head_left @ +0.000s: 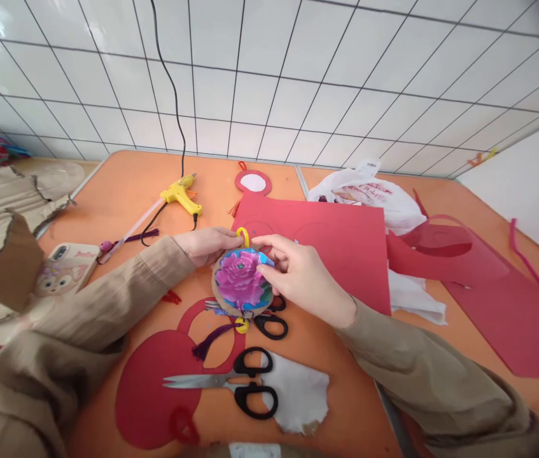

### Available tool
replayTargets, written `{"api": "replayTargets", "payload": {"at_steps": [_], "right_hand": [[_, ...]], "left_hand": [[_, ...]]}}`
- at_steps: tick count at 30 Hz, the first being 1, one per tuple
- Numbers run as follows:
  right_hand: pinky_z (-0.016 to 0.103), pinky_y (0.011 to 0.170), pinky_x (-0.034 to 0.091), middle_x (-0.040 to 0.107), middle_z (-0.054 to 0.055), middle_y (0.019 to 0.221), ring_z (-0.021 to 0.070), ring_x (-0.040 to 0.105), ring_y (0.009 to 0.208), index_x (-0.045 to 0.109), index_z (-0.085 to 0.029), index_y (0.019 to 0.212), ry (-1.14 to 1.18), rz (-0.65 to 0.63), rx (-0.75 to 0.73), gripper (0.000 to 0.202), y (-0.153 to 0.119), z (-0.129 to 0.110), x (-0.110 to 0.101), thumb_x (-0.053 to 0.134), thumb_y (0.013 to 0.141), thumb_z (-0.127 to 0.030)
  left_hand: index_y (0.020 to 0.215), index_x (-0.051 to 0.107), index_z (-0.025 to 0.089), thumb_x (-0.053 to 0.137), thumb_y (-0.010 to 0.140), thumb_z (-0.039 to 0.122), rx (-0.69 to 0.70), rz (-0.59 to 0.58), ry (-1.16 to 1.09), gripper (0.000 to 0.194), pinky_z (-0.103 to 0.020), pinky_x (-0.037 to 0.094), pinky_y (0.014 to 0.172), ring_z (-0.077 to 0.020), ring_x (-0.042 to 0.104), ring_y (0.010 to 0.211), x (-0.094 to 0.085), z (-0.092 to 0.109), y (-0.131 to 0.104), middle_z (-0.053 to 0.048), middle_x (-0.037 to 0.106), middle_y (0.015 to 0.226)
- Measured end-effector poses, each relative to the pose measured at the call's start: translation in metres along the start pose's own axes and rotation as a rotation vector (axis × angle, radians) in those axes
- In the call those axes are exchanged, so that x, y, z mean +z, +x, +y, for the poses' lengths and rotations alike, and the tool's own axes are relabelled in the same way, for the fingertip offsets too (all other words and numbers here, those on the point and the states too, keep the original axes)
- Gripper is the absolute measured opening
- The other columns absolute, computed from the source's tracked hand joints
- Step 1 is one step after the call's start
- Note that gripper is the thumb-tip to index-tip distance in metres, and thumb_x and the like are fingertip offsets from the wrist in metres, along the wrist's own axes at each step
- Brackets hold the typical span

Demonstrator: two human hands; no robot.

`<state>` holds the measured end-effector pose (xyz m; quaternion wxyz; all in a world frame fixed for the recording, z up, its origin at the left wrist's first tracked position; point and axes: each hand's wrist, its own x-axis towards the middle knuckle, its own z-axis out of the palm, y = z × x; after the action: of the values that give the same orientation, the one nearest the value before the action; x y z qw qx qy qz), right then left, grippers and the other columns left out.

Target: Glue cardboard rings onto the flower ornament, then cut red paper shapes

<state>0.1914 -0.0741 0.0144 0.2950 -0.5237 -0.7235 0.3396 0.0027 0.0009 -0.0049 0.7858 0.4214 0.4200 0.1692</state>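
The round flower ornament point(240, 281), held above the orange table point(126, 191), faces the camera, its long axis running from the yellow loop point(246, 236) at the far end to the purple tassel point(210, 342), slanting nearer and leftward. The left hand point(209, 245) pinches beside the loop; the right hand point(305, 270), knuckles bent, clasps the right rim, thumb over the face.

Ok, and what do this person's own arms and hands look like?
The arms wear loose, creased, khaki-brown fabric: the left sleeve and right sleeve look plain, without printed markings, and reach about the wrists. The left hand and right hand are bare, with no gloves; no rings or watch can be seen.
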Motion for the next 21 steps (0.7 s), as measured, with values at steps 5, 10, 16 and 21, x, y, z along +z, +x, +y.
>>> {"api": "replayTargets", "payload": {"at_steps": [5, 10, 16, 21], "right_hand": [[0.023, 0.046, 0.045, 0.052, -0.007, 0.060, 0.0104, 0.057, 0.040, 0.061, -0.016, 0.117, 0.117, -0.062, 0.091, 0.032, 0.0018, 0.0002, -0.0016, 0.055, 0.086, -0.025], [0.025, 0.050, 0.043, 0.053, -0.005, 0.059, 0.0096, 0.050, 0.044, 0.066, -0.012, 0.112, 0.021, -0.040, 0.051, 0.032, 0.0040, 0.0032, -0.0039, 0.058, 0.087, -0.031], [0.024, 0.059, 0.041, 0.046, -0.005, 0.060, 0.0113, 0.047, 0.058, 0.071, -0.015, 0.101, -0.066, -0.018, 0.005, 0.022, 0.0050, 0.0053, -0.0027, 0.061, 0.082, -0.019], [0.025, 0.061, 0.042, 0.051, -0.004, 0.061, 0.0118, 0.049, 0.059, 0.071, -0.016, 0.106, -0.138, -0.004, -0.028, 0.025, 0.0035, 0.0036, -0.0037, 0.061, 0.082, -0.018]], "left_hand": [[0.069, 0.063, 0.012, 0.077, 0.079, 0.034, -0.017, 0.007, 0.010, 0.028, -0.021, 0.040, 0.047, -0.0096, 0.054, 0.047, -0.0014, 0.0013, -0.0010, 0.000, 0.061, 0.056], [0.068, 0.062, 0.012, 0.070, 0.085, 0.032, -0.017, 0.019, 0.040, 0.027, -0.020, 0.042, 0.047, -0.0092, 0.052, 0.045, -0.0035, -0.0004, 0.0017, 0.000, 0.059, 0.052], [0.070, 0.063, 0.012, 0.074, 0.082, 0.032, -0.004, 0.029, 0.046, 0.025, -0.020, 0.045, 0.050, -0.0097, 0.056, 0.048, -0.0055, -0.0023, 0.0050, -0.001, 0.062, 0.057], [0.068, 0.061, 0.013, 0.075, 0.080, 0.037, -0.007, 0.025, 0.059, 0.030, -0.019, 0.041, 0.046, -0.0093, 0.052, 0.045, -0.0060, -0.0026, 0.0039, 0.001, 0.058, 0.053]]}}
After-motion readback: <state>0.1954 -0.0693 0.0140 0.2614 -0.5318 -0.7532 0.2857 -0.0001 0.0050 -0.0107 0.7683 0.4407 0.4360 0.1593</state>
